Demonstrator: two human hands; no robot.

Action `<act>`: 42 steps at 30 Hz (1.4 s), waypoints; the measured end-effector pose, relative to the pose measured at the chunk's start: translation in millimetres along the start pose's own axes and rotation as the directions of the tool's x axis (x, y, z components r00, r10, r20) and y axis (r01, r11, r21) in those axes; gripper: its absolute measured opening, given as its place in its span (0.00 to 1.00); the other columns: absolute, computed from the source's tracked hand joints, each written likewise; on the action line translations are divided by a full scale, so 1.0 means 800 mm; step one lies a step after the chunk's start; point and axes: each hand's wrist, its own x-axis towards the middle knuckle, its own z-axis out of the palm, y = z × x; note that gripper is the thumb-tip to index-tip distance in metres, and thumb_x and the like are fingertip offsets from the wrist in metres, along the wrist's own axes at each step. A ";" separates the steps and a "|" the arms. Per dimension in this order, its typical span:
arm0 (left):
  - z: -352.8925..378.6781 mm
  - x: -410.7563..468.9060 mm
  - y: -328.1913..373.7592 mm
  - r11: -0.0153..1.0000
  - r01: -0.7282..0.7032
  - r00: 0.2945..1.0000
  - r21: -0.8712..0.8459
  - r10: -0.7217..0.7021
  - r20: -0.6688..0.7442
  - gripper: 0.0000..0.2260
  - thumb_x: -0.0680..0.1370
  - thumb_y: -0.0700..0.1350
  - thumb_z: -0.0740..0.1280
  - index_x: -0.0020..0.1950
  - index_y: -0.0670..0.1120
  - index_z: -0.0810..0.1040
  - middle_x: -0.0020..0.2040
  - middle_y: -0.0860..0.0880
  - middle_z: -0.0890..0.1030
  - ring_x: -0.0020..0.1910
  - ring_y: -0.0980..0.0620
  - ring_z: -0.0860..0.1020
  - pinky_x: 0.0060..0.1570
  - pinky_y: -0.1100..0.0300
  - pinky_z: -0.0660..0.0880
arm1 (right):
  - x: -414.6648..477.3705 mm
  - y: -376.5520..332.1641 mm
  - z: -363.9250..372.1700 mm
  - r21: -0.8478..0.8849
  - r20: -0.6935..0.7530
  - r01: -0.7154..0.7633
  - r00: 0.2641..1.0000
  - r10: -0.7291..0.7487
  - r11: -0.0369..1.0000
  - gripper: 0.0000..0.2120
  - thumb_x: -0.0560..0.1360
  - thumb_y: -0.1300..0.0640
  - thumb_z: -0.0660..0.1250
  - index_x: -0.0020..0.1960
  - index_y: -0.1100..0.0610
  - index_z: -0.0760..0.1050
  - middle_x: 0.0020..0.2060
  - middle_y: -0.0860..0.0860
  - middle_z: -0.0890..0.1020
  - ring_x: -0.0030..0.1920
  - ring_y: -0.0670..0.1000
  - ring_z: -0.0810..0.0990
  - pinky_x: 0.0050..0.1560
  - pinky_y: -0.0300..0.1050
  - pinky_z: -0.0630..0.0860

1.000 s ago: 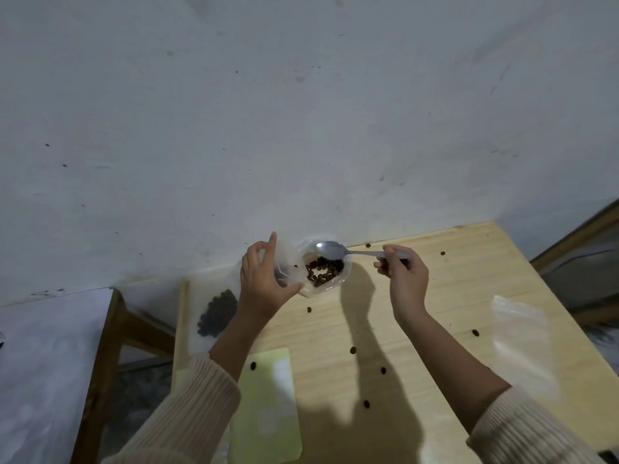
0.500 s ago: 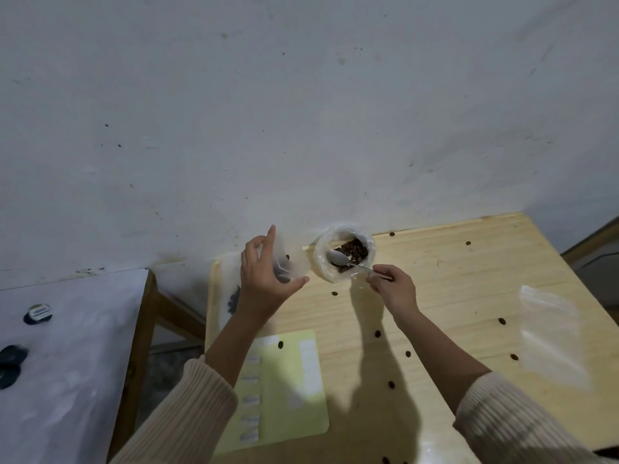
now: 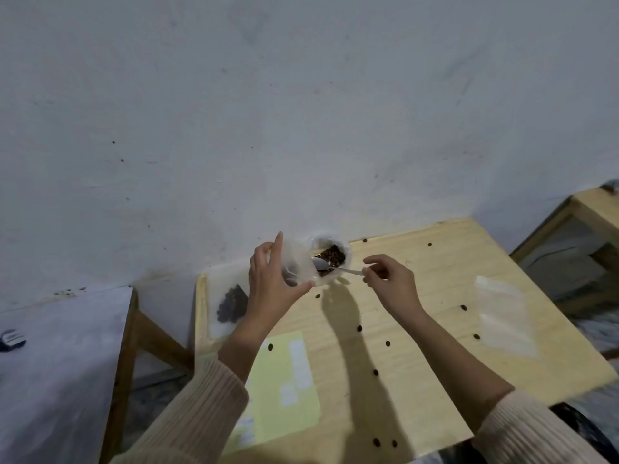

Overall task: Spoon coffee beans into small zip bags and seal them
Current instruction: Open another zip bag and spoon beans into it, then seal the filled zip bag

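My left hand [image 3: 270,282] holds a small clear zip bag [image 3: 296,262] upright with its mouth open; a few dark beans show inside. Just right of it, against the wall, sits a larger clear bag of coffee beans [image 3: 332,253]. My right hand [image 3: 388,284] pinches the handle end of a metal spoon [image 3: 331,266], whose bowl lies at the bean bag's front edge, close to the small bag's mouth. A filled zip bag [image 3: 230,304] lies flat at the table's back left.
Loose beans [image 3: 359,328] are scattered over the wooden table [image 3: 435,289]. An empty zip bag [image 3: 504,316] lies at the right. A yellow sheet with white labels [image 3: 284,386] lies near the front left. A white-covered table [image 3: 57,363] stands to the left.
The spoon's bowl has drawn back from inside the bean bag toward the small bag's mouth. My right hand has shifted right and loosened to a fingertip pinch. My left hand keeps its hold.
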 end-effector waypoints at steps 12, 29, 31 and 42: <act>-0.021 -0.019 0.026 0.996 -0.026 0.999 -0.084 0.025 -0.022 0.45 0.66 0.55 0.75 0.76 0.53 0.52 0.65 0.50 0.61 0.66 0.52 0.60 0.64 0.51 0.67 | -0.024 -0.084 0.047 -0.153 0.412 0.371 0.866 -0.282 0.916 0.07 0.76 0.60 0.65 0.48 0.57 0.82 0.36 0.48 0.81 0.35 0.41 0.77 0.34 0.35 0.74; -0.097 0.000 0.028 0.711 0.075 0.984 -0.699 -0.166 -0.063 0.04 0.75 0.39 0.69 0.48 0.46 0.79 0.43 0.46 0.83 0.39 0.52 0.82 0.42 0.66 0.76 | 0.004 -0.124 0.037 0.100 0.236 0.361 0.897 -0.375 0.927 0.07 0.72 0.63 0.70 0.47 0.53 0.80 0.44 0.46 0.82 0.45 0.44 0.80 0.48 0.33 0.76; -0.098 0.000 0.028 0.705 0.073 0.980 -0.705 -0.180 -0.079 0.04 0.74 0.39 0.69 0.47 0.46 0.80 0.42 0.47 0.83 0.38 0.53 0.81 0.42 0.67 0.75 | 0.002 -0.123 0.038 0.121 0.234 0.359 0.896 -0.378 0.926 0.09 0.71 0.64 0.70 0.46 0.51 0.80 0.42 0.47 0.82 0.44 0.47 0.80 0.48 0.36 0.76; -0.100 -0.006 0.022 0.729 0.074 0.966 -0.680 -0.221 -0.132 0.05 0.73 0.38 0.70 0.47 0.46 0.81 0.42 0.51 0.83 0.41 0.59 0.80 0.46 0.69 0.75 | -0.007 -0.123 0.054 0.080 0.187 0.336 0.920 -0.345 0.938 0.11 0.70 0.67 0.70 0.48 0.54 0.80 0.34 0.48 0.79 0.35 0.40 0.76 0.43 0.33 0.74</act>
